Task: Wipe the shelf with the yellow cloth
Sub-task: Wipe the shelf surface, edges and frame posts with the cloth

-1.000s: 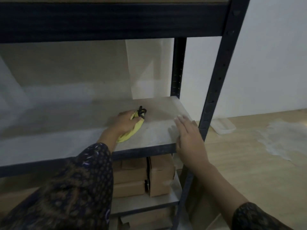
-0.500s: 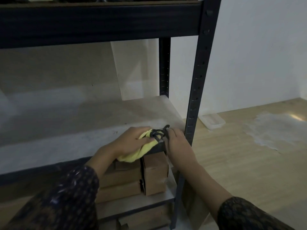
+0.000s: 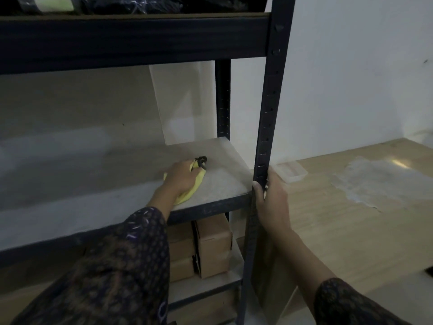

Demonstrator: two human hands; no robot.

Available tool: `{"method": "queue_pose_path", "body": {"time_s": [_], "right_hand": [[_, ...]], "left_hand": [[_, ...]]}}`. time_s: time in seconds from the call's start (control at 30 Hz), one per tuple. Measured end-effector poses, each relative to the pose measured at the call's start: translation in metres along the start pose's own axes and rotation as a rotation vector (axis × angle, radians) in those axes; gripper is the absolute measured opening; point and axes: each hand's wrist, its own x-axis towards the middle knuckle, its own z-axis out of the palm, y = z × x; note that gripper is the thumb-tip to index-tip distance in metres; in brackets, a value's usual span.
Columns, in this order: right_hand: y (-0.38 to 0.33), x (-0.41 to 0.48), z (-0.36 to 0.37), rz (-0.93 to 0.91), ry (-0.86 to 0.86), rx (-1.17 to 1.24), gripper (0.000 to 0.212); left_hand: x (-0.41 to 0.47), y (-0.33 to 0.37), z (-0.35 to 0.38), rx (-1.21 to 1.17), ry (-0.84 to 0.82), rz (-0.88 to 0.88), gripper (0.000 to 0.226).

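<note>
- Left hand [image 3: 181, 178] down on the yellow cloth [image 3: 196, 186], fingers curled over it, bunching it against the shelf [image 3: 225, 181] near the right end; most of the cloth hides under the palm.
- Small black thing [image 3: 202, 160] at the fingertips, too dim to name.
- Right hand [image 3: 273, 202] wraps the front upright post [image 3: 266, 109], thumb on its left face, fingers mostly hidden behind it.
- Cardboard boxes [image 3: 212, 245] below, partly behind the sleeve [image 3: 131, 266].
- Up top, dark items [image 3: 131, 3] are cut off.
</note>
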Motion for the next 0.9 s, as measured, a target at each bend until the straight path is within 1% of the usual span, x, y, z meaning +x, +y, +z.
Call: {"method": "queue_pose_path", "body": {"time_s": [0.07, 0.17, 0.23, 0.33, 0.5, 0.53, 0.6, 0.67, 0.7, 0.73, 0.77, 0.83, 0.87, 0.9], "right_hand": [[0.004, 0.002, -0.004, -0.022, -0.032, 0.030, 0.038], [0.005, 0.004, -0.007, -0.046, -0.048, 0.017, 0.036], [0.005, 0.006, -0.008, -0.059, -0.045, 0.009, 0.035], [0.004, 0.006, -0.009, -0.075, -0.040, 0.002, 0.032], [0.001, 0.004, -0.005, -0.068, -0.027, -0.029, 0.027], [0.001, 0.004, -0.004, -0.064, -0.021, -0.042, 0.027], [0.000, 0.003, -0.002, -0.028, -0.015, -0.057, 0.028], [-0.005, 0.002, 0.000, 0.013, -0.023, -0.037, 0.031], [-0.009, 0.001, 0.001, 0.028, -0.020, -0.017, 0.033], [-0.013, -0.001, 0.001, 0.039, 0.004, -0.014, 0.036], [-0.018, -0.004, 0.000, 0.039, 0.073, -0.043, 0.040], [-0.031, -0.013, -0.002, -0.034, 0.301, -0.131, 0.042], [-0.039, -0.017, -0.001, -0.105, 0.380, -0.116, 0.040], [-0.048, -0.021, 0.003, -0.171, 0.396, -0.069, 0.038]], "left_hand": [[0.009, 0.012, 0.007, -0.017, -0.044, 0.018, 0.038], [0.013, 0.035, 0.020, -0.030, -0.167, 0.121, 0.034], [0.008, 0.048, 0.026, -0.039, -0.243, 0.186, 0.035], [-0.007, 0.052, 0.027, -0.065, -0.344, 0.263, 0.032], [-0.040, 0.041, 0.024, 0.006, -0.335, 0.456, 0.012], [-0.044, 0.039, 0.022, 0.030, -0.328, 0.486, 0.013], [-0.055, 0.037, 0.017, 0.075, -0.322, 0.541, 0.026], [-0.067, 0.036, 0.011, 0.104, -0.320, 0.583, 0.037], [-0.075, 0.035, 0.008, 0.122, -0.326, 0.602, 0.039], [-0.082, 0.034, 0.005, 0.132, -0.336, 0.617, 0.038], [-0.090, 0.030, 0.001, 0.136, -0.347, 0.619, 0.037], [-0.106, 0.022, -0.014, 0.093, -0.325, 0.585, 0.034], [-0.110, 0.016, -0.023, 0.050, -0.263, 0.557, 0.033], [-0.112, 0.009, -0.033, 0.017, -0.161, 0.520, 0.033]]}}
